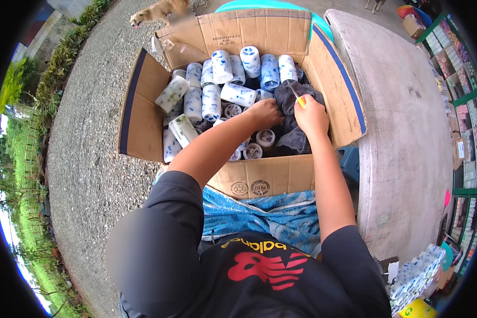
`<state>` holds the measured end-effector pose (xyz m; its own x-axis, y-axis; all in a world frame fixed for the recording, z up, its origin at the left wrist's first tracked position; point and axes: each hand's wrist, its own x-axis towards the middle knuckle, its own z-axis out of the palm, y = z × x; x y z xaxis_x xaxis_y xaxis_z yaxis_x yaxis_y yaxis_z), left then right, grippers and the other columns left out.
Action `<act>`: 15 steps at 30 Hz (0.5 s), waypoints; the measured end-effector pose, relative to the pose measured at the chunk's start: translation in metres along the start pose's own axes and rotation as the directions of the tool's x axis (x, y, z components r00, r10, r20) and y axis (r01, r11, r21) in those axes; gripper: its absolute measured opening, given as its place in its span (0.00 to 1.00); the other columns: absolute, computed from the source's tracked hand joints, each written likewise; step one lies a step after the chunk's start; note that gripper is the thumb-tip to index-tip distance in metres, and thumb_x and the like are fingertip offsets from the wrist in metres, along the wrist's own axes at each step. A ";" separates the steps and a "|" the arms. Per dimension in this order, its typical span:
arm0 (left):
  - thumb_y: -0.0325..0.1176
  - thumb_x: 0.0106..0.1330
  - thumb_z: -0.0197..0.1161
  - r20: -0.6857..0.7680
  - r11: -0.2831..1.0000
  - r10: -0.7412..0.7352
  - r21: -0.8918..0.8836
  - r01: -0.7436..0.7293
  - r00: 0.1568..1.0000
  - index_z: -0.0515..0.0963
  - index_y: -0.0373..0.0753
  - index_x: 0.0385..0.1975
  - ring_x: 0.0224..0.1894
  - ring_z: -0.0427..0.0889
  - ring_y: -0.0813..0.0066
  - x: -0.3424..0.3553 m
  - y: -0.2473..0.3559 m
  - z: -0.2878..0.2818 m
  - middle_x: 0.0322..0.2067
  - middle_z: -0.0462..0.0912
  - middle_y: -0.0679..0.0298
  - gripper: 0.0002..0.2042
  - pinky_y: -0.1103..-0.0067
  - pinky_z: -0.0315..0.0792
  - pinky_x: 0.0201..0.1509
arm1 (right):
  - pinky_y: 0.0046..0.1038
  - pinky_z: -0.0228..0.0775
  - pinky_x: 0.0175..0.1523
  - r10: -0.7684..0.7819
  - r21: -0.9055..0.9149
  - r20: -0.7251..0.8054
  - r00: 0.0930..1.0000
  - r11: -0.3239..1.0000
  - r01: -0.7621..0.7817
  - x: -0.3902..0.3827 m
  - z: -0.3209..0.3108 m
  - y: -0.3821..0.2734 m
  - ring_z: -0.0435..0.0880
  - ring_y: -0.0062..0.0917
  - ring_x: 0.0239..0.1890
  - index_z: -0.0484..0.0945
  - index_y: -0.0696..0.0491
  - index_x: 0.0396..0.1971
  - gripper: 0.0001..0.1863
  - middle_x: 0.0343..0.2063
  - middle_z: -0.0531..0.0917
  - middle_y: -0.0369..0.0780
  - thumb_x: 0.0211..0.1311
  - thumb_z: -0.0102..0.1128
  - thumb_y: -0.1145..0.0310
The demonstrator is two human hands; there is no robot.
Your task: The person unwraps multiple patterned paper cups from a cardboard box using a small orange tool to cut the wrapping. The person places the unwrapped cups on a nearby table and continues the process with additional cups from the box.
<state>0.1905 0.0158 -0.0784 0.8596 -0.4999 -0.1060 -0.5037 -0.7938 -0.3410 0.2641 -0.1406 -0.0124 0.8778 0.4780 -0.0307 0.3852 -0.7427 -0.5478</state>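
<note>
In front of me an open cardboard box (275,177) holds many white cylinders with blue flecks (211,103), which look like pillar candles. Some lie on their sides and others stand on end. Dark grey cloth (294,142) is bunched among them on the right. My right hand (311,115) grips a small knife (301,100) by its yellow handle, blade slanting up and left over the cloth. Beside it, to the left, my left hand (266,114) is closed low among the cylinders, at the edge of the cloth. Its fingertips are hidden, so what it holds cannot be made out.
The box flaps stand spread outward. A blue towel (259,212) hangs at the near side. To the right is a large whitish slab-like surface (403,132), then stocked shelves (466,111). A dog (159,11) is on the gravel (98,122) at the far left.
</note>
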 end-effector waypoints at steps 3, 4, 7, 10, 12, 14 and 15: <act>0.37 0.56 0.58 0.042 1.000 -0.014 0.012 0.013 0.999 0.78 0.50 0.40 0.38 0.79 0.75 -0.003 -0.002 0.001 0.30 0.80 0.72 0.12 0.76 0.65 0.43 | 0.44 0.75 0.43 -0.011 0.047 -0.034 0.999 0.999 0.012 -0.001 0.003 0.000 0.83 0.44 0.39 0.79 0.49 0.39 0.14 0.33 0.84 0.47 0.58 0.56 0.57; 0.37 0.55 0.60 0.047 1.000 -0.020 0.015 0.019 0.999 0.78 0.50 0.40 0.38 0.79 0.75 -0.004 -0.003 -0.004 0.31 0.80 0.72 0.12 0.76 0.65 0.43 | 0.43 0.75 0.42 -0.015 0.064 -0.055 0.998 0.998 0.018 -0.001 0.002 0.001 0.83 0.44 0.39 0.79 0.50 0.38 0.14 0.33 0.84 0.47 0.58 0.56 0.57; 0.41 0.47 0.67 0.060 0.990 -0.085 -0.109 0.091 0.995 0.76 0.47 0.41 0.41 0.80 0.72 -0.013 -0.006 -0.026 0.33 0.80 0.68 0.19 0.74 0.67 0.46 | 0.42 0.75 0.41 -0.053 0.113 -0.130 0.990 0.991 0.068 0.003 0.008 0.007 0.83 0.44 0.36 0.79 0.50 0.37 0.13 0.31 0.84 0.47 0.57 0.57 0.58; 0.43 0.38 0.73 0.073 0.857 -0.315 -0.407 0.317 0.946 0.74 0.43 0.42 0.44 0.80 0.66 -0.028 -0.013 -0.060 0.35 0.80 0.63 0.28 0.70 0.70 0.47 | 0.43 0.75 0.40 -0.058 0.119 -0.109 0.992 0.990 0.071 0.001 0.006 0.009 0.83 0.44 0.36 0.79 0.51 0.37 0.13 0.30 0.84 0.47 0.58 0.57 0.58; 0.39 0.40 0.73 0.070 0.615 -0.494 -0.676 0.405 0.867 0.71 0.37 0.43 0.45 0.80 0.60 -0.049 -0.017 -0.083 0.38 0.80 0.57 0.28 0.69 0.74 0.49 | 0.42 0.75 0.39 -0.069 0.177 -0.087 0.994 0.981 0.084 -0.001 0.006 0.013 0.83 0.45 0.34 0.80 0.51 0.37 0.13 0.30 0.84 0.48 0.58 0.57 0.59; 0.35 0.43 0.72 0.009 0.404 -0.652 -0.842 0.357 0.758 0.70 0.36 0.43 0.44 0.81 0.61 -0.070 -0.012 -0.099 0.40 0.80 0.56 0.27 0.70 0.75 0.48 | 0.41 0.75 0.38 -0.090 0.268 -0.044 0.995 0.958 0.098 -0.001 0.010 0.017 0.84 0.44 0.34 0.80 0.51 0.37 0.13 0.30 0.84 0.48 0.58 0.57 0.59; 0.32 0.44 0.72 -0.008 0.297 -0.724 -0.906 0.301 0.690 0.69 0.35 0.43 0.44 0.81 0.63 -0.076 -0.008 -0.107 0.40 0.80 0.56 0.26 0.71 0.75 0.48 | 0.35 0.77 0.36 -0.228 0.366 -0.005 0.974 0.906 0.214 -0.002 0.008 0.020 0.86 0.37 0.29 0.81 0.52 0.42 0.13 0.30 0.85 0.47 0.58 0.57 0.65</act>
<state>0.1198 0.0234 0.0320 0.9569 0.2270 0.1810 0.0312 -0.7001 0.7134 0.2676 -0.1527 -0.0294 0.7686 0.6320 0.0992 0.4325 -0.3990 -0.8085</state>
